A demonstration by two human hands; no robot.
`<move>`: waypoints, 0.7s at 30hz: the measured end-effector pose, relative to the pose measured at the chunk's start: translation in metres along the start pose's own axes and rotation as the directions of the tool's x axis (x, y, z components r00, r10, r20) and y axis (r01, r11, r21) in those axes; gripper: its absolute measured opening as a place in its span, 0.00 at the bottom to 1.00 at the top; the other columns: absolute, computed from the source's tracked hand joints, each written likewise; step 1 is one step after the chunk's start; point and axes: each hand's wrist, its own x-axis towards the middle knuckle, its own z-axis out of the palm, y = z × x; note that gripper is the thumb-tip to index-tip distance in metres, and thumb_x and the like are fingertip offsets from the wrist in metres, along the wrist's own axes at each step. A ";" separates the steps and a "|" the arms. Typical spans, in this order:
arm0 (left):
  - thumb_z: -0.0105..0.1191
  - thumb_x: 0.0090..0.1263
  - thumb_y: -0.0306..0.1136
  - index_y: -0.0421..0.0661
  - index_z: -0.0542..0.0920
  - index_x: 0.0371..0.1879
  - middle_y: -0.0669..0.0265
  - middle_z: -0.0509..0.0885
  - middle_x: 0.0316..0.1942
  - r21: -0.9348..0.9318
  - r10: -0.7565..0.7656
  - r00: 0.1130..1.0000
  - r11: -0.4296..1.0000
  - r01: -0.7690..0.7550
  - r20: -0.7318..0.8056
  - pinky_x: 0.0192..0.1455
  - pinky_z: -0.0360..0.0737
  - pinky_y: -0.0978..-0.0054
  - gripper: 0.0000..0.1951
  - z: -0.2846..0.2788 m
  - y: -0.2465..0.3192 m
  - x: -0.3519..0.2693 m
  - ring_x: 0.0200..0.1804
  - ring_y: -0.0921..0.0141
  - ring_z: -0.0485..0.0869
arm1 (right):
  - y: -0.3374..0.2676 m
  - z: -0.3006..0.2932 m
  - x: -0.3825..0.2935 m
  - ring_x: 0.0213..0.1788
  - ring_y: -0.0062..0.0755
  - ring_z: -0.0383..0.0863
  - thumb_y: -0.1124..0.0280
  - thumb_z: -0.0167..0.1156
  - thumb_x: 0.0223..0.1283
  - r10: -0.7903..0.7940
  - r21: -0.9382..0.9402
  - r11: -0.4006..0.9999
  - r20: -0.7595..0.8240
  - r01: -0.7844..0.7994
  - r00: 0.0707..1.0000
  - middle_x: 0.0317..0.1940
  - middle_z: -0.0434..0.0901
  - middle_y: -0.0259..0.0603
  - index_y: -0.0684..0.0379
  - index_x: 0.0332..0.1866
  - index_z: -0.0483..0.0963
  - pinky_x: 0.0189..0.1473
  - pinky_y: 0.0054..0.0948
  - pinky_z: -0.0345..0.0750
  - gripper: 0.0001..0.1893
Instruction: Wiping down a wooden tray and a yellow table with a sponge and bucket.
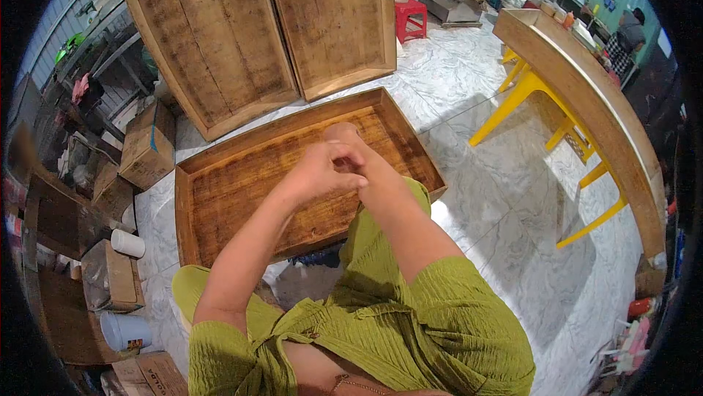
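Note:
My left hand point(332, 165) and my right hand point(341, 131) meet over a shallow wooden tray point(247, 204) in front of me. The arm from the picture's left ends in a hand with curled fingers and thumb, which rests against the other arm's wrist. The other hand lies mostly behind it, so its fingers are hidden. Because the forearms come close together, I cannot tell what that hidden hand holds, if anything. The tray has raised sides and a stained plank bottom. It sits before my knees, and my green sleeves and trousers show around it.
Two large wooden trays point(219, 39) stand upright beyond the low one. Cardboard boxes point(147, 140), a white cup point(128, 243) and a pale bucket point(125, 332) line the left. Right, yellow stools point(527, 86) bear a long wooden tray point(598, 116). A person point(626, 39) is far off.

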 end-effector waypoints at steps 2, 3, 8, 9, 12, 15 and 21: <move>0.66 0.46 0.36 0.42 0.78 0.36 0.68 0.79 0.34 0.029 -0.038 0.999 0.999 0.038 -0.011 0.42 0.73 0.74 0.19 0.006 -0.025 0.015 0.38 0.75 0.75 | 0.020 -0.001 -0.006 0.52 0.41 0.75 0.63 0.54 0.53 0.023 0.052 0.998 -0.044 -0.020 0.999 0.52 0.73 0.40 0.54 0.51 0.73 0.48 0.52 0.71 0.18; 0.66 0.46 0.35 0.41 0.78 0.36 0.67 0.79 0.35 0.199 -0.076 0.985 0.974 0.106 -0.153 0.42 0.73 0.75 0.18 0.006 -0.032 0.016 0.38 0.75 0.75 | 0.021 -0.004 -0.003 0.52 0.42 0.75 0.63 0.53 0.54 0.021 0.073 0.997 -0.049 -0.017 0.999 0.52 0.73 0.40 0.54 0.51 0.73 0.48 0.52 0.71 0.18; 0.64 0.48 0.32 0.40 0.78 0.34 0.65 0.78 0.34 0.110 0.059 0.944 0.994 -0.024 -0.325 0.42 0.73 0.76 0.15 0.026 -0.031 0.008 0.36 0.73 0.76 | 0.025 -0.004 -0.005 0.52 0.42 0.75 0.62 0.54 0.53 0.049 0.103 0.994 -0.029 -0.046 0.998 0.51 0.74 0.41 0.54 0.50 0.74 0.45 0.51 0.73 0.18; 0.63 0.49 0.32 0.39 0.78 0.33 0.64 0.78 0.34 0.023 0.011 0.963 1.000 -0.005 -0.269 0.42 0.73 0.75 0.14 0.028 -0.020 0.005 0.36 0.72 0.76 | 0.025 -0.004 -0.010 0.51 0.40 0.76 0.62 0.54 0.52 0.058 0.006 0.998 -0.089 -0.057 0.994 0.48 0.76 0.40 0.54 0.48 0.75 0.43 0.49 0.76 0.18; 0.62 0.50 0.31 0.40 0.78 0.32 0.64 0.78 0.33 -0.113 -0.045 0.985 0.993 0.026 -0.169 0.42 0.73 0.75 0.12 0.031 0.011 -0.009 0.36 0.71 0.77 | 0.026 0.001 0.002 0.51 0.40 0.75 0.63 0.57 0.49 0.051 -0.009 0.999 -0.051 -0.052 0.997 0.50 0.75 0.41 0.57 0.48 0.74 0.43 0.48 0.77 0.19; 0.61 0.51 0.31 0.40 0.78 0.32 0.63 0.79 0.33 -0.132 0.053 0.997 0.989 -0.060 -0.054 0.42 0.73 0.74 0.12 0.035 0.051 -0.022 0.37 0.70 0.77 | 0.037 0.007 0.009 0.51 0.39 0.75 0.65 0.59 0.47 0.083 0.000 0.997 -0.041 -0.083 0.996 0.50 0.75 0.40 0.56 0.48 0.75 0.43 0.48 0.77 0.19; 0.62 0.51 0.33 0.40 0.78 0.33 0.62 0.79 0.32 0.028 0.345 0.939 0.938 -0.345 0.007 0.44 0.73 0.73 0.13 0.047 0.083 -0.029 0.38 0.66 0.78 | 0.042 0.002 0.001 0.51 0.38 0.75 0.65 0.59 0.46 0.083 -0.009 0.996 -0.020 -0.084 0.996 0.50 0.75 0.39 0.55 0.47 0.76 0.44 0.47 0.77 0.19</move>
